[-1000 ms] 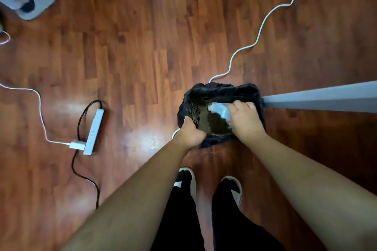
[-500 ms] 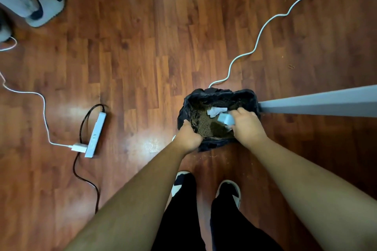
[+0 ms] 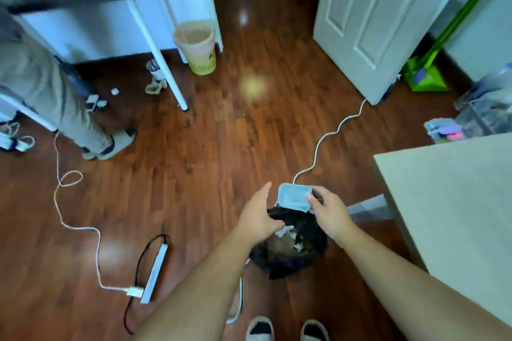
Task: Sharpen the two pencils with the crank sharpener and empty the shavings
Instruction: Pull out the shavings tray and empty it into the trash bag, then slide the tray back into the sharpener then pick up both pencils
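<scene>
- Wooden floor (image 3: 194, 174): black-lined bin (image 3: 288, 257) just left of my desk (image 3: 448, 202).
- Right hand (image 3: 329, 213): fingers pinching pale blue shavings tray (image 3: 294, 197) above bin's far rim.
- Left hand (image 3: 257, 216): fingers spread, empty, beside tray.

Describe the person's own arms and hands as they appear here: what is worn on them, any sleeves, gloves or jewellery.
Both forearms are bare right up to the bottom edge of the frame; no sleeve shows. The left hand and right hand wear no gloves. No watch, bracelet or ring can be made out, though the picture is a little blurred. Lower down, dark shoes with pale rims show.
</scene>
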A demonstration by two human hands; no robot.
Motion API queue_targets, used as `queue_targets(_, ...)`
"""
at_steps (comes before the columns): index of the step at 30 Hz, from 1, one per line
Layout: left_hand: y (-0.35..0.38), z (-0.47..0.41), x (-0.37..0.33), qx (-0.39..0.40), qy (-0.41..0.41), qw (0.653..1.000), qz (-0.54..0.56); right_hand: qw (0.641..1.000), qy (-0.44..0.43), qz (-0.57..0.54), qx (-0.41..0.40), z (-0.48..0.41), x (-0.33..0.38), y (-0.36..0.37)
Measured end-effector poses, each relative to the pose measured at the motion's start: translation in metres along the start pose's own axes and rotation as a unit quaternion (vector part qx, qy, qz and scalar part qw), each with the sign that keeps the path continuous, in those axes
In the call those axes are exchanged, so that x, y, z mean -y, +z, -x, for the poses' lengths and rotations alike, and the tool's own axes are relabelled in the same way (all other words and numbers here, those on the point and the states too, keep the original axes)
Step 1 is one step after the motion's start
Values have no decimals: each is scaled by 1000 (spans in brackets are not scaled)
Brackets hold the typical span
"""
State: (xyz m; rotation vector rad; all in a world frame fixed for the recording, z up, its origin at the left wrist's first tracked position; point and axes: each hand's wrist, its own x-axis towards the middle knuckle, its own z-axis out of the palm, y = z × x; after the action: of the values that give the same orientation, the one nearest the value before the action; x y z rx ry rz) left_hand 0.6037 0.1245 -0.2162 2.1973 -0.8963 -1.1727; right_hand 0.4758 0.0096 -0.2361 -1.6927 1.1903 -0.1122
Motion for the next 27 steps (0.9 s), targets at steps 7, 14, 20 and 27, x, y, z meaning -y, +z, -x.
queue_targets(7, -48, 53, -156, -61, 250, 963, -75, 987, -57, -107, -103, 93, 100, -133)
queue_targets(14, 26, 128, -298, 58, 454, 879, -133, 922, -39, -251, -294, 240, 65, -244)
queue_targets(20, 155, 224, -348, 172, 557, 794, -170, 837, 15, -320, -444, 382, -30, -290)
queue_targets(27, 295, 328, -349, 255, 617, 696, -264, 745, 54, -426, -510, 520, -143, -289)
